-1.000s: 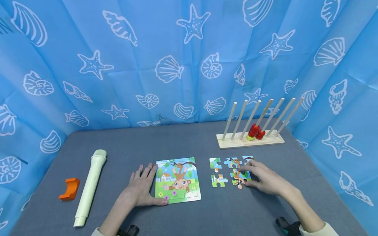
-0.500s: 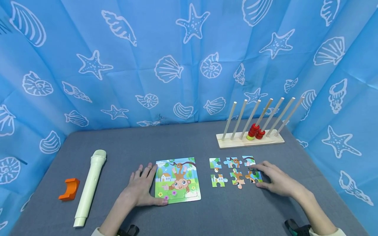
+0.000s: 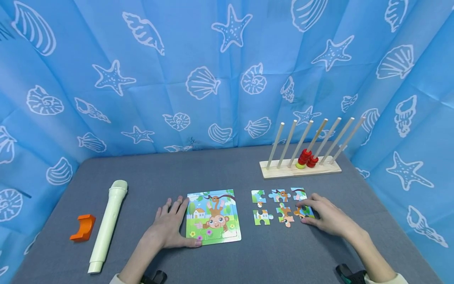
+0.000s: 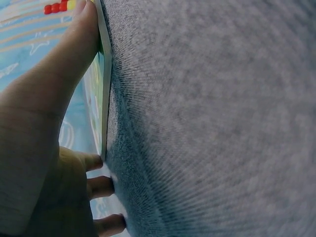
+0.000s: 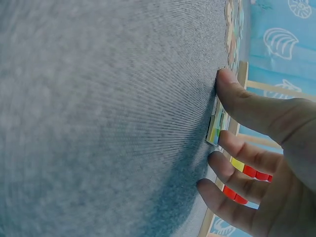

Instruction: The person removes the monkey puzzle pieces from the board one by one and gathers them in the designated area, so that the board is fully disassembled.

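in the head view, the left hand (image 3: 170,227) lies spread, gripping nothing, its thumb on the puzzle board (image 3: 214,217), probably for keeping it steady. the right hand (image 3: 330,217) pinches 1 puzzle piece (image 3: 307,212) by opposite edges, beside 5 other pieces (image 3: 285,216).

the left wrist view adds the board's thin side.

the right wrist view reveals 2 more bent fingers, holding nothing.

On the tabletop (image 3: 170,173), a puzzle (image 3: 213,219) lay between the left hand (image 3: 169,228) and two rows of pieces (image 3: 285,216), the right hand (image 3: 328,216) at their right end. A bead rack (image 3: 283,172) stood behind the pieces. A microphone (image 3: 109,225) lay farther left, then a block (image 3: 85,228).
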`<state>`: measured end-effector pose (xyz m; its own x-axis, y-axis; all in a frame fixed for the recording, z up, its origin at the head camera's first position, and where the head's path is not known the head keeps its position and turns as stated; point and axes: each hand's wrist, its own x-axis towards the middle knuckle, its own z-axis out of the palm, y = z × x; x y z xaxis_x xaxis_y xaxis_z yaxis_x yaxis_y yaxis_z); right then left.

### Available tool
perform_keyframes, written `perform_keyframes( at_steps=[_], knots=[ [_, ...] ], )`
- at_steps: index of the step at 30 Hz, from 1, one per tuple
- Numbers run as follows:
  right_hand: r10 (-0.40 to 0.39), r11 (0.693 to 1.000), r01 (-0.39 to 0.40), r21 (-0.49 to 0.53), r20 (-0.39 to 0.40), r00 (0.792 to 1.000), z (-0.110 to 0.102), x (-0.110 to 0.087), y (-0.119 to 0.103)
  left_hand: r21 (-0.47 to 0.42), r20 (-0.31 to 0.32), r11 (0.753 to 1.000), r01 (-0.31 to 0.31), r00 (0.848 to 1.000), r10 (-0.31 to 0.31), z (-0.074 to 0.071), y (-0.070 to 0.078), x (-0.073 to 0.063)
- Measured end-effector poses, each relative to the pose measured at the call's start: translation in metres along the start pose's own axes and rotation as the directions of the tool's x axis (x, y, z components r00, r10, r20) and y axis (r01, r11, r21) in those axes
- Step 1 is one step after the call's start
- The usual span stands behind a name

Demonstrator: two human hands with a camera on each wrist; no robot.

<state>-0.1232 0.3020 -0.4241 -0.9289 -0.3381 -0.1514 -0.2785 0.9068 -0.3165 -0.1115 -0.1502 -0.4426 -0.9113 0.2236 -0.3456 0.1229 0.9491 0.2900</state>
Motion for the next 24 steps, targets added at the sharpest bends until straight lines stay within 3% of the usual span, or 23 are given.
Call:
perform_keyframes(
  at_steps=[11,24],
  knots=[
    [-0.024,0.999,0.025,0.025,-0.049,0.999,-0.001,-0.001,-0.01,-0.003,0.0,1.0,-0.011,1.0,0.011,-0.002,0.0,-0.001],
    [-0.113,0.981,0.131,0.141,-0.126,0.986,0.007,0.017,-0.071,0.006,-0.044,0.999,-0.035,0.998,0.035,-0.003,-0.001,0.0]
  ],
)
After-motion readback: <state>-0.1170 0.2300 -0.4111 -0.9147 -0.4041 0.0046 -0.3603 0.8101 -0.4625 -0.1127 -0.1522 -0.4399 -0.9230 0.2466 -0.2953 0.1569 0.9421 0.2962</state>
